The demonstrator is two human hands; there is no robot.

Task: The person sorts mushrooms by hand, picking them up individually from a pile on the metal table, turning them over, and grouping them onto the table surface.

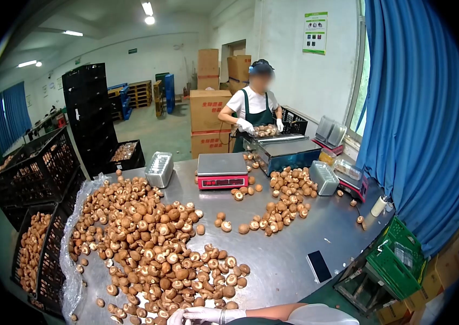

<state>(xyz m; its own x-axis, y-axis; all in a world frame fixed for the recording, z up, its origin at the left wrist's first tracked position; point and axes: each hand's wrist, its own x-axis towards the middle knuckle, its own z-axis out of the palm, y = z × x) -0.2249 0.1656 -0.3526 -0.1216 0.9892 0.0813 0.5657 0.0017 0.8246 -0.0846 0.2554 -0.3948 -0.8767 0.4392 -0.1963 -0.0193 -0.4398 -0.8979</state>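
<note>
At the bottom edge, my right hand (pixel 203 313) in a white glove reaches in from the right beside the near mushrooms, its fingers bent together; what they hold is hidden. A small piece of white glove (pixel 175 318) at its left looks like my left hand, mostly cut off by the frame, fingers unclear. A large heap of brown mushrooms (pixel 148 227) spreads over the metal table (pixel 278 265) in front of both hands. Smaller groups of mushrooms (pixel 281 214) lie farther right. A red scale (pixel 222 171) with a grey plate stands behind the heap.
Across the table a person (pixel 256 105) in white gloves handles mushrooms at a wrapping machine (pixel 286 154). Clear trays (pixel 159 169) stand by the scale. A phone (pixel 318 266) lies at right, near a green crate (pixel 397 257). Black crates (pixel 37 249) line the left side.
</note>
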